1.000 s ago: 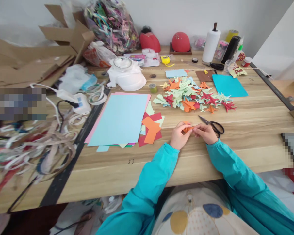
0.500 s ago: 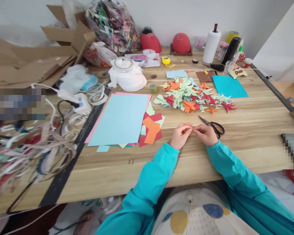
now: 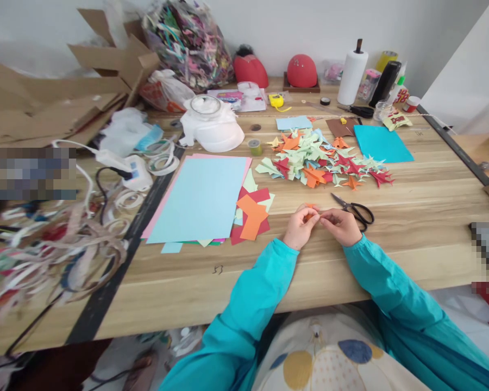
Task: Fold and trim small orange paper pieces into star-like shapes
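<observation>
My left hand (image 3: 299, 229) is closed around a small piece of folded orange paper (image 3: 311, 206), mostly hidden by the fingers. Thumb and fingertips of my right hand (image 3: 343, 226) pinch at the paper's right end, touching the left fingertips. Just beyond the right hand lie black-handled scissors (image 3: 364, 213), their blades pointing up and left. Behind both hands spreads a heap of folded paper cranes (image 3: 305, 153) in pale green, orange, red and blue. Orange and red paper scraps (image 3: 251, 218) lie left of my left hand.
Large coloured sheets (image 3: 201, 198) are stacked at left, light blue on top. A turquoise square (image 3: 383, 144) lies right of the heap. Behind stand a white form (image 3: 215, 127), a green spool (image 3: 254, 146), a yellow tape measure (image 3: 276, 100) and a white roll (image 3: 352, 76). Tangled ribbons (image 3: 85, 244) fill the far left.
My right fingers have shifted slightly left at the orange paper, and the hand has tilted a little. The left hand has barely moved. Things on the table stay where they were.
</observation>
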### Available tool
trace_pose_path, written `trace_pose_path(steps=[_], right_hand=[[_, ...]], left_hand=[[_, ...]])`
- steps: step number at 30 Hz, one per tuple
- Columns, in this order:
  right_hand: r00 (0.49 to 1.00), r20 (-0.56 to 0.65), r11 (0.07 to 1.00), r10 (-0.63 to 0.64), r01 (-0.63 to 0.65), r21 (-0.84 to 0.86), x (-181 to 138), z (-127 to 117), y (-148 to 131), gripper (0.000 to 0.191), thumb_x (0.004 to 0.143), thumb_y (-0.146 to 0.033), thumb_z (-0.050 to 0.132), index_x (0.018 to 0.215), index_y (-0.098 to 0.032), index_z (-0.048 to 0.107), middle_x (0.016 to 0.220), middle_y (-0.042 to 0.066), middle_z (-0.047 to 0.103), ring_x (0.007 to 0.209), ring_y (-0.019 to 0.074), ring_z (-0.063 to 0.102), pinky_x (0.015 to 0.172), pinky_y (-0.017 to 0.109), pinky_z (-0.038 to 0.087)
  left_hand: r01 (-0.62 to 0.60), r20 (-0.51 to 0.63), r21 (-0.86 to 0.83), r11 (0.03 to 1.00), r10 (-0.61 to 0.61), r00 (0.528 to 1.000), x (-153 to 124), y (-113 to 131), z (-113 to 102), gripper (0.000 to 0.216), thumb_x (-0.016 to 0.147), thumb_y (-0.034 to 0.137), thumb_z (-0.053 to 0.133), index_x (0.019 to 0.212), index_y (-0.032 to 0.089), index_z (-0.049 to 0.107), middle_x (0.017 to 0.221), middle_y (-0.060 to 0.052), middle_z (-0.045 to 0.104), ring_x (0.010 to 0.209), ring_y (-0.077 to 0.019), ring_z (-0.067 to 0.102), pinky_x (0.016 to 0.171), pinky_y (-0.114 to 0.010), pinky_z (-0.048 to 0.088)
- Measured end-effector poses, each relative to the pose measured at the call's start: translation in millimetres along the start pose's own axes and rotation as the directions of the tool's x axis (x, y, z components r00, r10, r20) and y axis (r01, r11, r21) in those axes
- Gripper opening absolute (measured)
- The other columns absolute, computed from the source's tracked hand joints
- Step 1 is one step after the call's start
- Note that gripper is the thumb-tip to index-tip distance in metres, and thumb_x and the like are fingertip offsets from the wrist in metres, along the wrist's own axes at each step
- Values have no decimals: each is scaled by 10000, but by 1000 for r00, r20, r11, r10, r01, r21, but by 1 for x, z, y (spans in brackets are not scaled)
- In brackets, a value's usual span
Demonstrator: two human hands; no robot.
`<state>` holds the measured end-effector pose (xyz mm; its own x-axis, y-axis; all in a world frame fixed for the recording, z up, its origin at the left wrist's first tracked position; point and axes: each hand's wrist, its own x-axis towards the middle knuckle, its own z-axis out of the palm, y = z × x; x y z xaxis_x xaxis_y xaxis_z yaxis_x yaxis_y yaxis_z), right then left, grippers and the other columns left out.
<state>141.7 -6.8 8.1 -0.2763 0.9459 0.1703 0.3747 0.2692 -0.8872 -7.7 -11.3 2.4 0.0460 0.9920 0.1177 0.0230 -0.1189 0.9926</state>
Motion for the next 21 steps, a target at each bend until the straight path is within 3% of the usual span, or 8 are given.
trace_pose_path(steps=[7,14,21], right_hand=[[999,-24,999,47,-47,23,1,1,6,188,760,-308,563,839,-157,644,694,50,658,563,139,570,541,262,460],[990,-61,987,131,-135,-82,3,1,18,143,738,-263,554,800,-172,646,633,33,646,533,143,566,530,272,473],[988,-74,991,135,-135,3,2,2,17,153,727,-324,590,774,-195,658,627,29,647,544,147,561,528,274,484]], left_hand=[[84,-24,-91,992,-87,996,0,0,1,167,693,294,623,641,138,594,840,-31,564,633,-86,488,587,-224,429],[141,-75,-297,944,-170,983,1,6,0,190,651,320,671,662,138,616,855,-37,577,582,-74,531,507,-212,458],[136,-99,-294,946,-172,980,1,5,1,206,689,341,645,716,137,643,815,-42,589,545,-67,531,486,-210,466]])
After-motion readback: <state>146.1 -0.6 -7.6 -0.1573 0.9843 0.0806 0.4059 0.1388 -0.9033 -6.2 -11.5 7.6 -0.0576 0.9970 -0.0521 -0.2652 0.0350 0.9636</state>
